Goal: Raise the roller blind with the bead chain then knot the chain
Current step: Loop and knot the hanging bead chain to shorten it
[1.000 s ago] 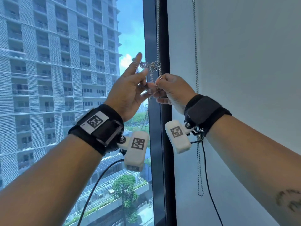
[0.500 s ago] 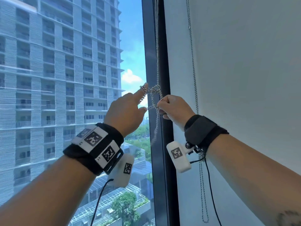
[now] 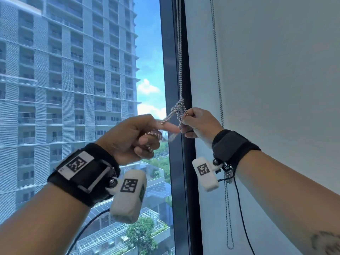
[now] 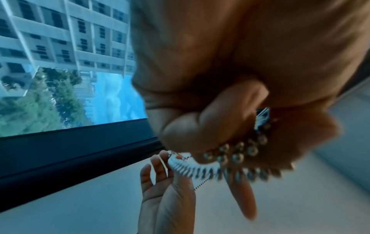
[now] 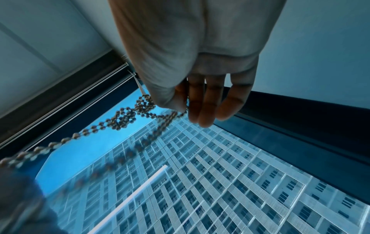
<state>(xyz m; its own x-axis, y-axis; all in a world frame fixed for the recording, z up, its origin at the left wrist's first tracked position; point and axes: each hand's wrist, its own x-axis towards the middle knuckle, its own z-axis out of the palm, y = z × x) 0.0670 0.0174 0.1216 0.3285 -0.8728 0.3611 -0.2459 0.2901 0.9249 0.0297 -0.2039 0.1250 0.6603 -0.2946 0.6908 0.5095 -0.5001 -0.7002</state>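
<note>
A silver bead chain [image 3: 180,70] hangs along the dark window frame [image 3: 170,74] and bunches into a knot [image 3: 177,109]. My left hand [image 3: 139,137] sits to the knot's lower left. Its fingers curl round a strand of chain and its index finger points right. In the left wrist view the beads [image 4: 236,152] lie across those fingers. My right hand [image 3: 200,122] pinches the chain just right of and below the knot. In the right wrist view the twisted knot [image 5: 128,117] sits beside the right thumb and fingers [image 5: 202,102]. No roller blind shows in the head view.
A second bead chain [image 3: 218,74] hangs down the white wall [image 3: 276,89] to the right, ending in a loop [image 3: 230,245] low down. Window glass with a tall building [image 3: 64,80] outside fills the left. Cables trail from both wrist cameras.
Both hands sit lower in the frame. The left hand's fingers went from stretched out to curled round the chain, drawing it left. The loose loops have closed into a tighter knot.
</note>
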